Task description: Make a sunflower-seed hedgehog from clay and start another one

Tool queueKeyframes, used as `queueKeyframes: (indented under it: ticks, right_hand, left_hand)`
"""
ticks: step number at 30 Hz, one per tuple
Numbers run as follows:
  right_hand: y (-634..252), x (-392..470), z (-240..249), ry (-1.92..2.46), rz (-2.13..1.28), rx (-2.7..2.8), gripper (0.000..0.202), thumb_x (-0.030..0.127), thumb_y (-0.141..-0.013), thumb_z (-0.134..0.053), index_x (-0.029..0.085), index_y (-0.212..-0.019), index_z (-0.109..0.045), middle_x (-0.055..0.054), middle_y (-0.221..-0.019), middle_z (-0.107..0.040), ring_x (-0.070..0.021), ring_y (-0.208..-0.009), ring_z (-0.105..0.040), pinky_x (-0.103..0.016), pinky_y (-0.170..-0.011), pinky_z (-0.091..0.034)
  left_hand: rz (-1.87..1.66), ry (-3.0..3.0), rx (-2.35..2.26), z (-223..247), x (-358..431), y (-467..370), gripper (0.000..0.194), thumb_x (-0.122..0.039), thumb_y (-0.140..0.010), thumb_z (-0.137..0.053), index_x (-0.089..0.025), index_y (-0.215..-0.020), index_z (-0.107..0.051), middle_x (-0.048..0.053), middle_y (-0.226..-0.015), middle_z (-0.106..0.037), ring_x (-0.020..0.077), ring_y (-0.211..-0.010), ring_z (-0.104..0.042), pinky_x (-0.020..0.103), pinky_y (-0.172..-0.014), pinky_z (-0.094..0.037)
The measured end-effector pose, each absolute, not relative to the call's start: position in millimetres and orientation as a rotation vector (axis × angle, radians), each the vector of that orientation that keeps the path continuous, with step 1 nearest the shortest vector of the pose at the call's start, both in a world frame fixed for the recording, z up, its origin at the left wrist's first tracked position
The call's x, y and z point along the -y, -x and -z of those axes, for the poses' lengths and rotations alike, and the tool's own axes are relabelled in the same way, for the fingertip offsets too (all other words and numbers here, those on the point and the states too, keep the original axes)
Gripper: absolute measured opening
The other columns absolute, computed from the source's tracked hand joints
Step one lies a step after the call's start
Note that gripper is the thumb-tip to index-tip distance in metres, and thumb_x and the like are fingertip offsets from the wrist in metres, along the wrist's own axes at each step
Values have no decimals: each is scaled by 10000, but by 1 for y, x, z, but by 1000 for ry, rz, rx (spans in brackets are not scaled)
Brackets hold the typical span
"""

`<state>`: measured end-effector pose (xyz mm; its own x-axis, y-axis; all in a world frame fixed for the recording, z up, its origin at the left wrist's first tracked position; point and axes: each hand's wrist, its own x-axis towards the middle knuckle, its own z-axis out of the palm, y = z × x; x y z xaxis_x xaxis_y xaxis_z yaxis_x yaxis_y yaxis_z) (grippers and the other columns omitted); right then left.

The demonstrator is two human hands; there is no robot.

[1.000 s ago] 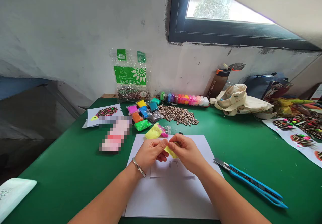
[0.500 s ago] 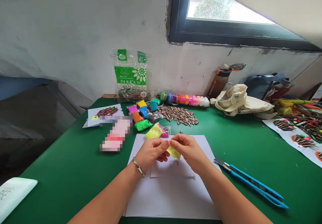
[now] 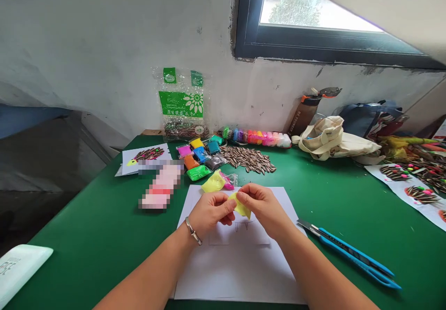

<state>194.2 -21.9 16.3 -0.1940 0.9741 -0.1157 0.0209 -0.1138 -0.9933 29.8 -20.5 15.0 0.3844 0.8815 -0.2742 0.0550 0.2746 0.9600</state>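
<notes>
A thin, flattened piece of yellow clay (image 3: 243, 209) is pinched between my left hand (image 3: 215, 210) and my right hand (image 3: 259, 205). Both hands are closed on it, thumbs on top, above white paper (image 3: 240, 273). A smaller sheet with pencil lines (image 3: 240, 235) lies under the hands, partly covered by them. Just behind my fingers sit another yellow clay piece (image 3: 213, 182) and a pink clay packet (image 3: 228, 181).
Wrapped clay packets (image 3: 198, 173) and sunflower seeds (image 3: 249, 159) lie behind the paper. A blue cutter (image 3: 355, 254) with its blade out is at the right. A seed bag (image 3: 183, 105), brown bottle (image 3: 304, 114) and cloth bag (image 3: 334, 139) stand near the wall.
My fingers have moved slightly on the yellow clay, and more of its upper part now shows between them. The surrounding things have not moved on the table.
</notes>
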Motion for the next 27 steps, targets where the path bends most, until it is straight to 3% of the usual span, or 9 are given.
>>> queueKeyframes:
  ticks: [4, 10, 16, 20, 27]
  right_hand:
    - [-194, 23, -18, 1182, -1464, 1291, 260, 407, -749, -614, 150, -721, -588, 20, -604, -517, -89, -544, -436, -215, -495, -331]
    - [-195, 23, -19, 1165, -1669, 1185, 365, 445, -718, -666, 171, -947, -592, -3, -697, -585, -111, -587, -506, -231, -513, -391]
    - [-203, 20, -21, 1020, -1886, 1048, 355, 417, -675, -726, 145, -869, -603, -25, -730, -596, -86, -560, -503, -221, -519, -379]
    - [-205, 20, -23, 994, -1812, 1094, 286, 321, -654, -752, 150, -840, -618, -3, -688, -584, -92, -594, -507, -223, -559, -383]
    - [-205, 20, -25, 1055, -1712, 1174, 316, 324, -650, -740, 150, -898, -651, -24, -723, -626, -119, -630, -531, -253, -588, -410]
  left_hand:
    - [-696, -1136, -1029, -12, 20, -30, 522, -649, -666, -616, -128, -691, -619, 43, -629, -636, 133, -554, -589, 244, -544, -446]
    - [-796, -1159, -1031, -15, 19, -29, 408, -518, -658, -709, -117, -684, -636, 11, -575, -605, 109, -523, -547, 233, -541, -447]
    - [-906, -1057, -1070, -17, 15, -24, 388, -495, -653, -725, -120, -726, -658, 19, -589, -624, 119, -533, -568, 237, -549, -456]
    - [-847, -1068, -1032, -17, 15, -23, 424, -524, -652, -717, -119, -770, -679, 49, -667, -659, 149, -608, -618, 254, -595, -470]
    - [-875, -1102, -1017, -18, 16, -24, 376, -416, -587, -791, -117, -796, -697, 34, -692, -647, 139, -601, -582, 274, -603, -482]
